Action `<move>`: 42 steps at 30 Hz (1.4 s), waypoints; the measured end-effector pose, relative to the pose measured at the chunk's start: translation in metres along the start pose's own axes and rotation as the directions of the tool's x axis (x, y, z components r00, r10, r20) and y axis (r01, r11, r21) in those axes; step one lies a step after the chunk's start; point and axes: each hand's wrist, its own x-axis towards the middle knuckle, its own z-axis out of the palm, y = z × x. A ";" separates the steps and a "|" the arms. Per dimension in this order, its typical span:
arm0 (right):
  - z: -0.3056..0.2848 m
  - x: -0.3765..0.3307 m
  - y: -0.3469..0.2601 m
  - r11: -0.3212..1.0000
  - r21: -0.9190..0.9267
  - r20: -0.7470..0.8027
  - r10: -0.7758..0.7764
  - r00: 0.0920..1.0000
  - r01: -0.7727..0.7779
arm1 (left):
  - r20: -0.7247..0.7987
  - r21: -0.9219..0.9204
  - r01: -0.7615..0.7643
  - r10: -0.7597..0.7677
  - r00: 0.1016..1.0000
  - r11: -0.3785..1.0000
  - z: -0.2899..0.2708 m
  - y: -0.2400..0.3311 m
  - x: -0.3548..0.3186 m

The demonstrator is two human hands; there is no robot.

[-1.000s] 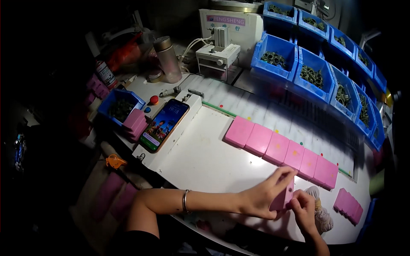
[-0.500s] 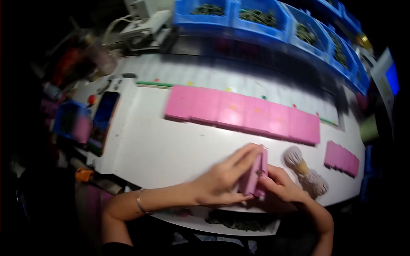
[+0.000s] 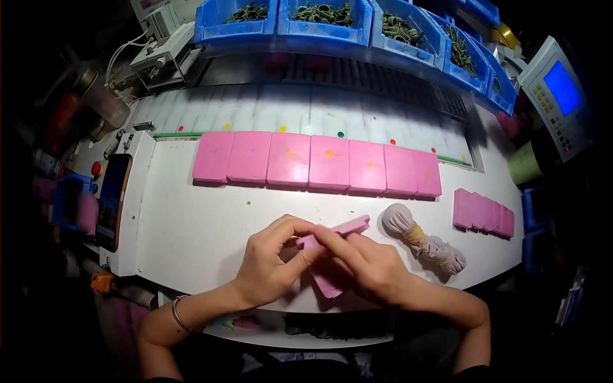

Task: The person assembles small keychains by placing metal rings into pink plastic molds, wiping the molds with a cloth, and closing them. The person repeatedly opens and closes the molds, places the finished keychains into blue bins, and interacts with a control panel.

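Both hands work on a pink rubber mould (image 3: 332, 285) above the near middle of the white table. My left hand (image 3: 268, 258) pinches its left edge between thumb and fingers. My right hand (image 3: 377, 271) is closed on it from the right, with its fingers crossing over the top. One pink flap juts up and right past the fingers, while another part hangs below the hands; the mould looks parted or bent open. My fingers hide its inside. Just right of my right hand lies a tied whitish cloth bundle (image 3: 418, 237).
Beyond my hands runs a row of pink moulds (image 3: 288, 159), with a smaller stack (image 3: 483, 214) at right. Blue bins (image 3: 325, 35) of green rings line the back. A phone (image 3: 115, 201) lies left; a keypad panel with a blue screen (image 3: 560, 96) stands right.
The mould has turned from nearly upright to tilted, and its parts now spread apart. My right fingers have moved up over it. The whole view has shifted, so things appear farther left.
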 end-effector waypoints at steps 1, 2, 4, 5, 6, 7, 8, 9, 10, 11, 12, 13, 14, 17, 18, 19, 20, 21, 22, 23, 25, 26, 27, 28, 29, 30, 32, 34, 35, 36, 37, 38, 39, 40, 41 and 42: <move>0.006 0.000 -0.001 0.996 0.074 -0.069 0.045 0.997 -0.040 | -0.027 0.019 0.010 -0.009 1.000 1.000 0.003 0.000 0.001; 0.010 -0.004 -0.001 0.997 0.042 -0.091 0.060 0.994 -0.057 | -0.054 0.038 0.020 -0.018 0.998 0.999 0.005 0.000 0.003; 0.015 -0.011 -0.001 0.996 0.039 -0.152 0.080 0.985 -0.074 | -0.142 -0.086 0.056 -0.068 0.988 0.995 0.012 -0.002 0.011; 0.018 -0.014 -0.001 0.995 0.066 -0.190 0.086 0.978 -0.075 | -0.146 -0.111 0.084 -0.100 0.984 0.990 0.012 -0.003 0.014; 0.022 -0.017 -0.001 0.993 0.093 -0.227 0.094 0.969 -0.075 | -0.148 -0.137 0.113 -0.133 0.980 0.984 0.012 -0.005 0.017; 0.026 -0.019 -0.001 0.984 0.168 -0.250 0.105 0.962 -0.064 | -0.148 -0.158 0.143 -0.166 0.975 0.977 0.011 -0.006 0.020; 0.031 -0.022 0.000 0.969 0.242 -0.273 0.119 0.954 -0.052 | -0.126 -0.238 0.225 -0.259 0.958 0.945 0.010 -0.007 0.025; 0.037 -0.025 0.000 0.949 0.313 -0.296 0.135 0.946 -0.038 | -0.112 -0.238 0.236 -0.268 0.957 0.942 0.009 -0.008 0.028; 0.045 -0.022 -0.006 0.837 0.512 -0.256 0.365 0.895 -0.195 | -0.100 -0.236 0.250 -0.279 0.955 0.939 0.007 -0.009 0.031; 0.027 -0.022 -0.012 0.783 0.494 -0.108 0.488 0.866 -0.379 | -0.087 -0.234 0.262 -0.289 0.953 0.936 0.006 -0.010 0.033; 0.026 -0.017 -0.010 0.828 0.426 -0.136 0.457 0.879 -0.365 | -0.073 -0.264 0.315 -0.345 0.936 0.912 0.007 -0.005 0.033; 0.025 -0.014 -0.008 0.869 0.353 -0.164 0.422 0.892 -0.347 | -0.077 -0.248 0.310 -0.337 0.938 0.918 0.007 -0.005 0.033; 0.026 -0.015 -0.007 0.907 0.278 -0.191 0.374 0.908 -0.315 | -0.080 -0.233 0.304 -0.330 0.941 0.924 0.006 -0.006 0.033; 0.030 -0.020 -0.004 0.959 0.128 -0.238 0.277 0.931 -0.253 | -0.086 -0.205 0.280 -0.302 0.949 0.938 0.005 -0.008 0.034; 0.030 -0.021 -0.005 0.956 0.136 -0.244 0.285 0.927 -0.259 | -0.088 -0.200 0.271 -0.292 0.952 0.942 0.005 -0.009 0.034; 0.030 -0.022 -0.005 0.954 0.144 -0.251 0.293 0.923 -0.264 | -0.089 -0.180 0.267 -0.286 0.954 0.947 0.004 -0.011 0.034; 0.029 -0.020 -0.005 0.951 0.127 -0.237 0.307 0.922 -0.283 | -0.090 -0.161 0.263 -0.280 0.956 0.951 0.003 -0.013 0.034; 0.027 -0.017 -0.006 0.947 0.110 -0.223 0.320 0.921 -0.303 | -0.092 -0.141 0.260 -0.274 0.957 0.955 0.003 -0.014 0.034; 0.026 -0.014 -0.006 0.943 0.093 -0.211 0.331 0.920 -0.318 | -0.104 -0.110 0.236 -0.247 0.963 0.966 0.003 -0.014 0.034; 0.025 -0.014 -0.005 0.953 0.084 -0.207 0.303 0.930 -0.292 | -0.116 -0.078 0.213 -0.221 0.968 0.974 0.003 -0.014 0.033; 0.022 -0.014 -0.002 0.970 0.061 -0.201 0.243 0.949 -0.236 | -0.134 -0.020 0.169 -0.170 0.976 0.985 0.003 -0.013 0.033; 0.022 -0.016 0.000 0.968 0.118 -0.225 0.241 0.944 -0.219 | -0.141 0.005 0.149 -0.147 0.979 0.989 0.004 -0.013 0.031; 0.025 -0.020 0.002 0.964 0.175 -0.248 0.240 0.938 -0.201 | -0.147 0.030 0.128 -0.123 0.981 0.991 0.005 -0.013 0.030; 0.025 -0.022 0.003 0.958 0.227 -0.269 0.236 0.934 -0.177 | -0.145 0.021 0.138 -0.134 0.980 0.990 0.006 -0.012 0.030; 0.023 -0.023 0.002 0.958 0.224 -0.273 0.237 0.932 -0.178 | -0.141 0.011 0.148 -0.145 0.979 0.989 0.006 -0.010 0.030; 0.020 -0.023 0.001 0.959 0.222 -0.277 0.237 0.931 -0.178 | -0.137 0.002 0.158 -0.156 0.978 0.987 0.006 -0.009 0.030; 0.019 -0.029 -0.001 0.958 0.210 -0.275 0.247 0.929 -0.193 | -0.134 0.051 0.120 -0.112 0.985 0.992 0.006 -0.010 0.029; 0.016 -0.033 -0.002 0.961 0.215 -0.299 0.234 0.925 -0.174 | -0.125 0.084 0.105 -0.094 0.988 0.991 0.007 -0.008 0.028; 0.015 -0.034 -0.003 0.962 0.218 -0.312 0.229 0.922 -0.165 | -0.118 0.094 0.110 -0.099 0.988 0.990 0.007 -0.006 0.028; 0.017 -0.035 -0.002 0.965 0.218 -0.342 0.214 0.915 -0.144 | -0.110 0.103 0.114 -0.103 0.989 0.988 0.007 -0.004 0.028; 0.016 -0.035 -0.003 0.966 0.199 -0.343 0.224 0.912 -0.162 | -0.108 0.102 0.108 -0.096 0.989 0.989 0.008 -0.004 0.029; 0.015 -0.036 -0.005 0.967 0.181 -0.344 0.233 0.910 -0.180 | -0.105 0.101 0.101 -0.090 0.990 0.990 0.008 -0.005 0.030; 0.013 -0.036 -0.007 0.967 0.161 -0.345 0.244 0.906 -0.199 | -0.101 0.100 0.093 -0.083 0.991 0.991 0.010 -0.006 0.031; 0.005 -0.040 -0.009 0.961 0.178 -0.201 0.244 0.949 -0.210 | -0.096 0.130 0.111 -0.099 0.990 0.985 0.010 -0.010 0.032; -0.003 -0.044 -0.008 0.956 0.209 -0.050 0.220 0.974 -0.206 | -0.115 0.169 0.137 -0.119 0.986 0.976 0.006 -0.017 0.030; -0.012 -0.038 -0.015 0.928 0.319 -0.061 0.221 0.973 -0.191 | -0.136 0.206 0.165 -0.139 0.981 0.965 0.001 -0.023 0.027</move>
